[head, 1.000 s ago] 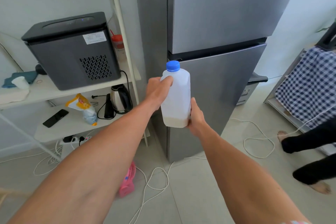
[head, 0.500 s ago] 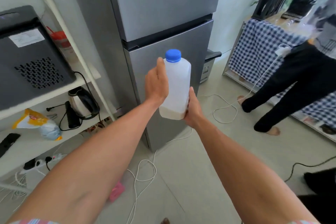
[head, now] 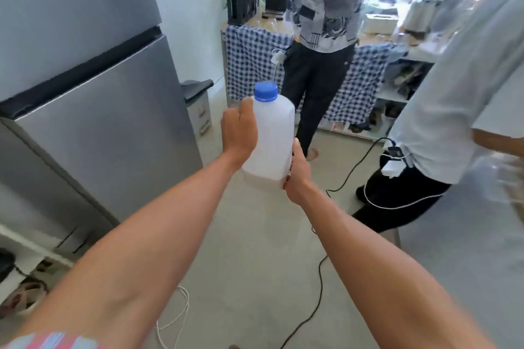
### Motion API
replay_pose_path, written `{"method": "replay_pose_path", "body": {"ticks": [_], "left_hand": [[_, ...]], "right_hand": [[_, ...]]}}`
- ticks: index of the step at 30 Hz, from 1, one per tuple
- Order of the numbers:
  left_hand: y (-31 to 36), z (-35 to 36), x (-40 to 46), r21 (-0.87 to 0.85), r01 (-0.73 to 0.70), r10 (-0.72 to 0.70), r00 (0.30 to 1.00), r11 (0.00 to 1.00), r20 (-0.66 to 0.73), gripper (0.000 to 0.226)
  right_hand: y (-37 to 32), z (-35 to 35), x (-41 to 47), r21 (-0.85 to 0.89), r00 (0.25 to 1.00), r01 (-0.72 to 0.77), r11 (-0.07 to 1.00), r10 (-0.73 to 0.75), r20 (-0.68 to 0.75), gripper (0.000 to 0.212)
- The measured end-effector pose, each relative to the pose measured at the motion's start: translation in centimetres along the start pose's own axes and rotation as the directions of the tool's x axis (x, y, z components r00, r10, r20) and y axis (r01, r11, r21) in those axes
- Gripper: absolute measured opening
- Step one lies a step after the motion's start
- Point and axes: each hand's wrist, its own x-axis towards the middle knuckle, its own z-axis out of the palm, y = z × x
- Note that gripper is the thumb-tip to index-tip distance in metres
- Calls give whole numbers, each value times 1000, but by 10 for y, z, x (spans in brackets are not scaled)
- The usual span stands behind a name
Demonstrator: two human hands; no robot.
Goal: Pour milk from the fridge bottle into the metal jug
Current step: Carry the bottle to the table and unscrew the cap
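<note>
White plastic bottle (head: 272,136) upright between left hand (head: 239,133) and right hand (head: 297,176).

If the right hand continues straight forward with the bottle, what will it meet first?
Probably the person in black trousers standing at the checked-cloth table, directly beyond the bottle that the right hand grips at its base. Depth is unclear; the floor between looks free.
</note>
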Motion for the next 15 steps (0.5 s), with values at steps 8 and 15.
{"method": "replay_pose_path", "body": {"ticks": [8, 15], "left_hand": [[66, 128, -94, -101, -21, 49, 958, 995, 283, 46], [114, 214, -195, -186, -5, 105, 841, 982, 531, 43]], "right_hand": [[-32, -165, -54, 86, 959, 132, 987, -106, -264, 75], [-39, -294, -133, 195, 873, 268, 944, -152, -463, 38]]}}
